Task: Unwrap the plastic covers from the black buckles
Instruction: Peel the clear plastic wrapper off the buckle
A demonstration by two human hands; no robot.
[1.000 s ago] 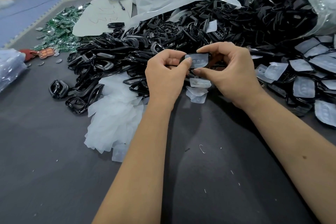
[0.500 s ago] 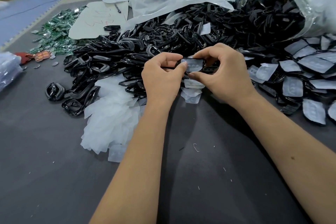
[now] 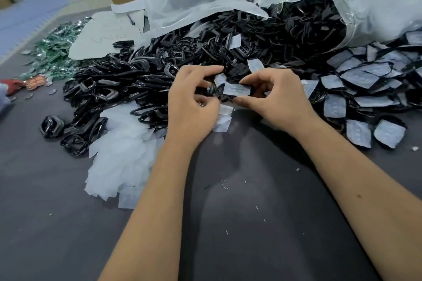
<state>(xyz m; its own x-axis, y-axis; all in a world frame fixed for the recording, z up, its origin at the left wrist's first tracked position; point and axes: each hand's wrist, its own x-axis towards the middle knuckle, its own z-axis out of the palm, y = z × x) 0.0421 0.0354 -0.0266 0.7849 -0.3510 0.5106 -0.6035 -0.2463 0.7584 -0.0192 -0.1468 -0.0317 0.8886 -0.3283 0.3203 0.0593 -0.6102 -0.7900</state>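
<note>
Both hands up over the near edge of the heap, working one piece between them. Right hand (image 3: pixel 277 96) pinching a black buckle (image 3: pixel 237 91) by its end, thumb underneath and fingers curled over the top, probably to keep it steady while the wrap comes away. Pale plastic cover (image 3: pixel 235 89) lying across the buckle's face, one flap (image 3: pixel 220 80) lifted toward the left. Left hand (image 3: pixel 194 107) curled, forefinger stretched out to that flap and thumb tucked below; touching or just short of it, cannot tell, and no firm grip on anything visible. Held clear of the grey counter (image 3: pixel 239 223), likely so the film can be peeled without snagging on neighbours. Sorted by side, by the look of it: bare buckles (image 3: pixel 118 80) massed to the left, still-wrapped ones (image 3: pixel 360 89) spread on the right near the big clear bag (image 3: pixel 365 0), and shed covers (image 3: pixel 121 155) dropped in a white drift just left of the forearm, a short toss from the peeling hand. Peel seemingly at its start, cover mostly still on. Plenty of wrapped pieces left to go.
</note>
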